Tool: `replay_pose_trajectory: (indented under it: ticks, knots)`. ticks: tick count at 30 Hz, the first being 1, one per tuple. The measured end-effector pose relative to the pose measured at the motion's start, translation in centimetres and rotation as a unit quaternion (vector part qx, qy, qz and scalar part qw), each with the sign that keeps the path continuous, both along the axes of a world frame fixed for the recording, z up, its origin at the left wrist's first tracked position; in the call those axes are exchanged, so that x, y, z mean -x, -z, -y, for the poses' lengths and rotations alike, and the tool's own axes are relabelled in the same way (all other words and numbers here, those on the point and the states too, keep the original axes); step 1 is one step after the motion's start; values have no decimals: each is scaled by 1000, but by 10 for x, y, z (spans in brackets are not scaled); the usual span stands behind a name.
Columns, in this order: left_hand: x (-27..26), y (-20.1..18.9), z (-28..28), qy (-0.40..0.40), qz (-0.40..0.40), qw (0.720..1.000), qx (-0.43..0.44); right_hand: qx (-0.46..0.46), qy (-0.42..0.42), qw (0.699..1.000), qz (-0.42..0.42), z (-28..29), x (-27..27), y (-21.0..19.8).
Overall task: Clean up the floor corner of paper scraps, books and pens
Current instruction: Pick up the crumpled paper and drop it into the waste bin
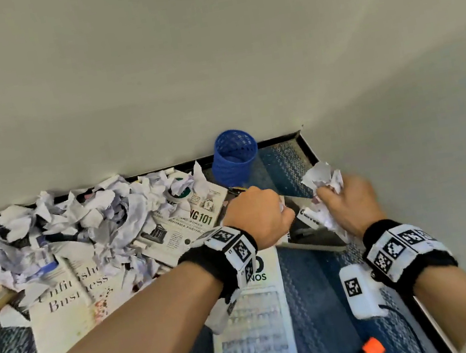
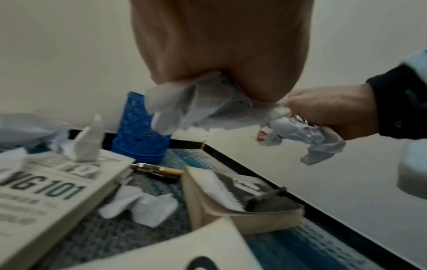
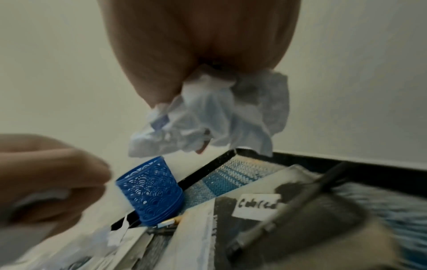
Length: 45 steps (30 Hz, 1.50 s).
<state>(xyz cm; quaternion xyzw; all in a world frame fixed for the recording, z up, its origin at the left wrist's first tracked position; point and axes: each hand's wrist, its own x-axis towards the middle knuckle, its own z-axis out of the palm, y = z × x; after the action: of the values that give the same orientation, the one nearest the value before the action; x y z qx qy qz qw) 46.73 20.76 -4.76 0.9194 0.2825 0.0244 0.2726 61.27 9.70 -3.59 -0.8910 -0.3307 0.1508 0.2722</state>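
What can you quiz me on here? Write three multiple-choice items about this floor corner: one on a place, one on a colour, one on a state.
1. Where does the cup stand?
A. On a book
B. On the carpet near the wall corner
C. In the left hand

2. What colour is the cup?
A. Blue
B. Red
C. Black

3. What is the right hand doing?
A. Resting flat on the carpet
B. Holding a pen
C. Gripping crumpled paper

Answers:
1. B: the head view shows it upright on the carpet by the baseboard, close to the corner.
2. A: it shows as blue openwork in all three views.
3. C: the fingers curl round a white wad in the head and right wrist views.
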Motion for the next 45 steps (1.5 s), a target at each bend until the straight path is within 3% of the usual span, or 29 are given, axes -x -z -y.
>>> replay_pose_trajectory:
  ticks: [7, 11, 14, 22, 26, 31, 35, 38, 40, 42, 45]
  knots:
    - [25, 1, 96, 95, -69, 993, -3, -23, 67, 997, 29, 99, 48, -31]
    - [40, -10, 133, 173, -99, 980, -18, 77, 42, 992, 89, 145, 77, -53]
    - [32, -35, 150, 198, -71, 977, -40, 155, -2, 974, 163, 170, 102, -78]
    - [21, -105, 230, 354, 97, 925, -101, 190, -46, 939, 284, 268, 156, -170]
    - [27, -147, 276, 385, 122, 914, -35, 167, -37, 936, 306, 335, 185, -199]
    - [40, -182, 373, 479, 132, 867, -32, 150, 3, 945, 292, 439, 200, -206]
    - [49, -198, 457, 490, 184, 837, -159, 102, 25, 966, 236, 522, 208, -206]
    - [44, -192, 514, 482, 191, 845, -133, 89, 113, 970, 198, 579, 209, -195]
    - [41, -185, 538, 470, 195, 856, -94, 127, 147, 964, 181, 603, 206, -180]
    - [40, -179, 562, 477, 217, 845, -104, 194, 142, 954, 176, 617, 208, -165]
    - [40, -166, 578, 514, 217, 823, -110, 190, 138, 959, 160, 618, 208, -148]
